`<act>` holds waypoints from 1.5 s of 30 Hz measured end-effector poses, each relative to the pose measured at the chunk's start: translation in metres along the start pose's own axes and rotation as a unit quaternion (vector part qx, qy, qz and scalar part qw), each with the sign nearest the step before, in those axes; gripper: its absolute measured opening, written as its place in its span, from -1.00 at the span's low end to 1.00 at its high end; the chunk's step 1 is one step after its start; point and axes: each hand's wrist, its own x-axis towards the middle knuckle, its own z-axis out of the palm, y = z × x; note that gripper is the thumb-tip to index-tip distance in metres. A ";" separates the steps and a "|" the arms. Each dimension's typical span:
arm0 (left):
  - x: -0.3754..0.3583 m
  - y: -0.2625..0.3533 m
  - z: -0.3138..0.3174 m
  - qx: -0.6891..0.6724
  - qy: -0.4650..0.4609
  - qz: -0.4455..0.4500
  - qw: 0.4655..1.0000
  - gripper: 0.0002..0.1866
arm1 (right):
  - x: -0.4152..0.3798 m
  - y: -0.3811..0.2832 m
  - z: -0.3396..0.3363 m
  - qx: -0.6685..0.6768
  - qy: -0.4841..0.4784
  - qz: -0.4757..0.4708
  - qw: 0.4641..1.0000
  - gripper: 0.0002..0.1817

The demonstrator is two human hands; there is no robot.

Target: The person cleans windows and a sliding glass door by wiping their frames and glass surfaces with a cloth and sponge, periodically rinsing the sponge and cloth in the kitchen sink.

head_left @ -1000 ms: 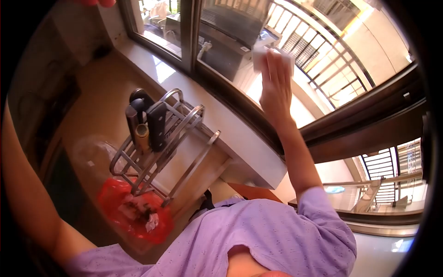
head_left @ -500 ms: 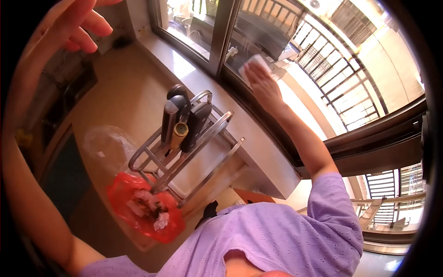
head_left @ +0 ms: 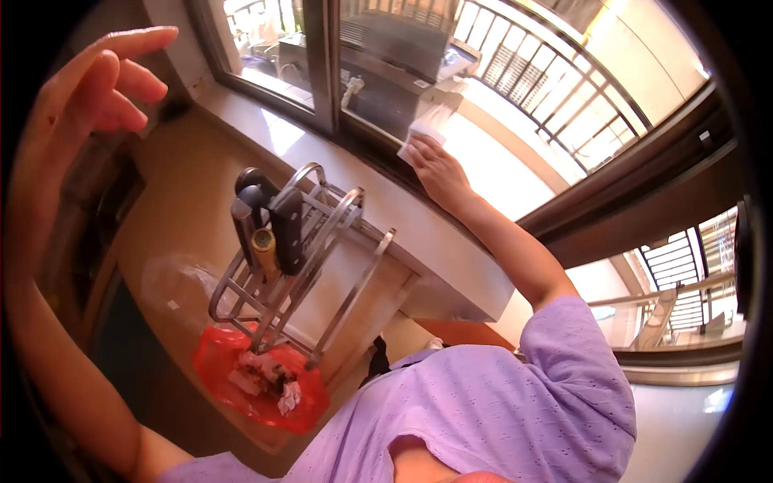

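Farther from the upright frame (head_left: 322, 76) than half a second ago, the right hand (head_left: 440, 175) closes its fingers over a white cloth (head_left: 433, 122) on the window glass (head_left: 385, 106), near the lower frame (head_left: 377, 154). It looks light, limp and easily bunched, best held flat beneath spread fingertips. The left hand (head_left: 90, 90) is raised, loosely open, seemingly empty; below stands the metal rack (head_left: 353, 295).

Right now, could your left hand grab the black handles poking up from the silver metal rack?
Probably yes: the left hand looks empty and open, and the black handles stick up from the silver metal rack with nothing seen in between.
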 end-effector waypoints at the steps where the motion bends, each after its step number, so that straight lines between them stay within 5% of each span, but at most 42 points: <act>1: 0.004 0.004 0.002 -0.001 0.001 0.009 1.000 -0.26 | -0.020 0.005 -0.015 0.001 -0.010 0.003 1.000 -0.59; 10: 0.028 0.074 0.002 0.002 0.009 0.086 0.996 -0.21 | -0.131 0.017 -0.132 -0.041 -0.040 0.096 0.994 -0.70; 14: 0.026 0.119 0.005 -0.009 0.002 0.123 0.992 -0.19 | -0.149 0.000 -0.153 0.244 -0.001 0.169 0.955 -0.76; 16: 0.020 0.145 0.016 -0.035 0.000 0.139 0.990 -0.18 | -0.150 -0.001 -0.177 0.560 -0.001 0.265 0.785 -0.78; 18: 0.012 0.172 0.039 -0.093 0.002 0.143 0.985 -0.17 | -0.170 0.010 -0.194 0.790 -0.089 0.354 0.492 -0.71; 21: -0.010 0.212 0.109 -0.250 0.049 0.134 0.958 -0.16 | -0.219 0.020 -0.186 0.925 0.000 0.298 0.236 -0.64; 25: -0.043 0.266 0.225 -0.430 0.057 0.059 0.899 -0.25 | -0.294 0.041 -0.201 0.932 -0.004 0.311 0.184 -0.43; 30: -0.106 0.323 0.336 -0.597 -0.019 -0.117 0.793 -0.44 | -0.344 0.053 -0.213 0.952 -0.009 0.284 0.116 -0.48; 35: -0.170 0.367 0.341 -0.613 -0.039 -0.187 0.767 -0.45 | -0.354 0.026 -0.210 0.960 -0.054 0.274 0.035 -0.53; 43: -0.259 0.362 0.325 -0.688 0.006 -0.214 0.694 -0.41 | -0.325 -0.074 -0.265 0.960 -0.130 0.247 0.032 -0.58; 45: -0.292 0.352 0.318 -0.664 0.047 -0.215 0.715 -0.37 | -0.306 -0.122 -0.279 0.959 -0.165 0.229 0.020 -0.58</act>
